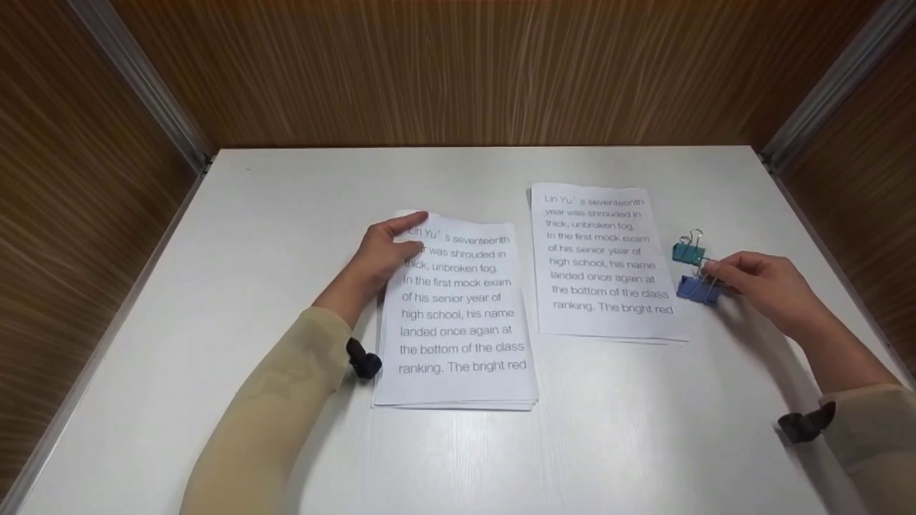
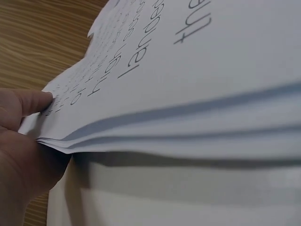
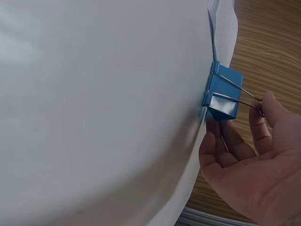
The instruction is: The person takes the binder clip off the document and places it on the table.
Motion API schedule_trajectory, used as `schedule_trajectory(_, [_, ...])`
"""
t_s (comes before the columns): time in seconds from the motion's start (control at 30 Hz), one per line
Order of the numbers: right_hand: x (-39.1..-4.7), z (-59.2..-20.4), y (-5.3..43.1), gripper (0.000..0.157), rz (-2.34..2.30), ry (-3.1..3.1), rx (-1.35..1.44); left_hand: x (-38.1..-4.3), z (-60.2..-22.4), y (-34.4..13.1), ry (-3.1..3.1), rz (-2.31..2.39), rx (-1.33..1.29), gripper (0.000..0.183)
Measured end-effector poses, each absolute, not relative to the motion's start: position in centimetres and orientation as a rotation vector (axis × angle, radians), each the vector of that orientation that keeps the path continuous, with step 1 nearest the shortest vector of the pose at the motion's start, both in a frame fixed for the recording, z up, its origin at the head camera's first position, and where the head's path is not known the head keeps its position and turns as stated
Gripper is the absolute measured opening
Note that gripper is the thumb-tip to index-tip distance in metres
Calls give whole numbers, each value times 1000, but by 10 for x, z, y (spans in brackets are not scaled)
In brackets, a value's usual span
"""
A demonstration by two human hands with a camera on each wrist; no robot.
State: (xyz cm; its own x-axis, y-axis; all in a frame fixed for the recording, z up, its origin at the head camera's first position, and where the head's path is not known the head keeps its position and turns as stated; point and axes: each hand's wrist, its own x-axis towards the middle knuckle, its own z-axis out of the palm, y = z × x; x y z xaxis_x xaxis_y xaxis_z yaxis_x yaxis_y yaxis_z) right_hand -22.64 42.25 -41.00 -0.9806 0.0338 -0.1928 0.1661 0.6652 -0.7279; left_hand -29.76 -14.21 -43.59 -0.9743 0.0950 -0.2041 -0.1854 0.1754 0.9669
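My left hand [image 1: 383,250] grips the upper left edge of a stack of printed paper sheets [image 1: 458,390]. Its thumb lies over the top sheet in the left wrist view, and the loose layers of the sheets [image 2: 188,122] show along the side. On the right, my right hand [image 1: 769,286] pinches a wire handle of a blue binder clip [image 1: 693,290] between thumb and finger. The right wrist view shows the same blue clip [image 3: 225,89] with the other fingers curled beneath it. Just beyond the blue clip sits a teal binder clip [image 1: 685,252] with its handles up.
A second stack of printed sheets [image 1: 601,322] lies between the first stack and the clips. Wood-grain panels [image 1: 486,71] close in the white table [image 1: 608,443] at the back and sides.
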Motion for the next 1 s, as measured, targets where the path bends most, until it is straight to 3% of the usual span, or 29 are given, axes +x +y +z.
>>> schedule_trajectory(0.47, [-231,-411,424,65,-1109,2735,152,-297,-421,-146,2379,1727,-83,54])
schedule_trajectory(0.8, [-235,-404,422,80,-1019,2729,134,-291,-406,-157,2597,1233,18,84])
schedule_trajectory(1.0, [-232,-395,417,85,-980,2796,133,-284,-398,-164,2666,1006,62,92])
